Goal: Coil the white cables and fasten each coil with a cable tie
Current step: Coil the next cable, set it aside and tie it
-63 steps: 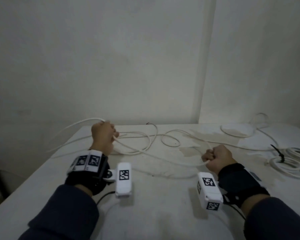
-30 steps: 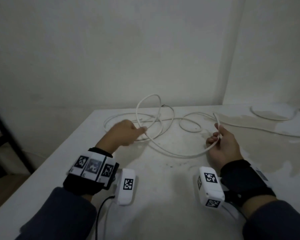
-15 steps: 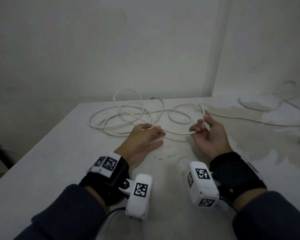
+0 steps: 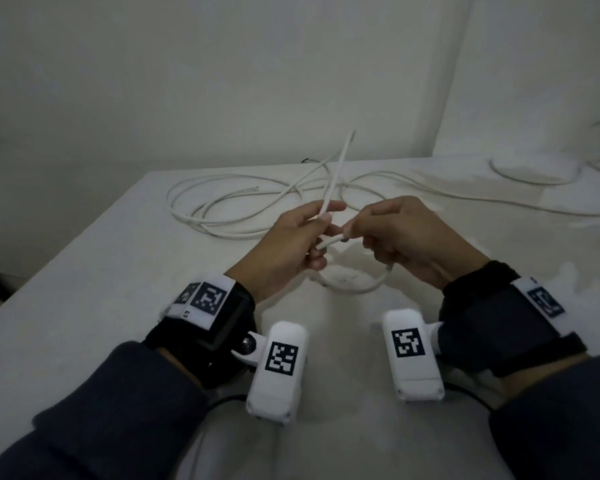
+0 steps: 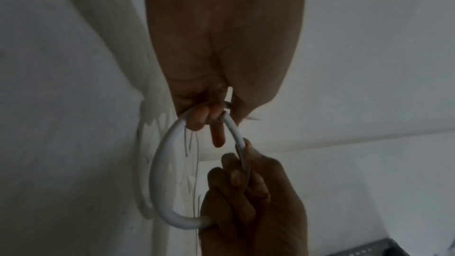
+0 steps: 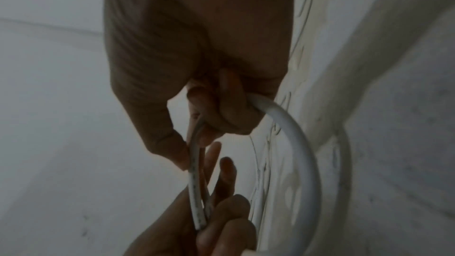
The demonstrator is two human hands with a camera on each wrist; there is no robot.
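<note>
A white cable [image 4: 336,174] lies in loose loops on the white table [image 4: 84,306] and rises to my hands. My left hand [image 4: 321,220] pinches it near its free end, which points up and away. My right hand [image 4: 352,233] grips the same cable close beside the left. Between the two hands a small loop [image 4: 355,289] hangs down to the table. In the left wrist view the loop [image 5: 160,163] curves from my left fingers [image 5: 206,116] to my right hand [image 5: 246,201]. The right wrist view shows the loop [image 6: 302,143] leaving my right fingers [image 6: 221,116].
More slack cable [image 4: 222,209] sprawls at the table's back left. Another white cable [image 4: 534,174] curves along the far right by the wall. The table's left edge [image 4: 66,254] runs diagonally. No cable tie is in view.
My hands have come together above the table. Half a second ago the left hand lay flat on the cable; now both hold it, its end stands up and a small loop hangs between them.
</note>
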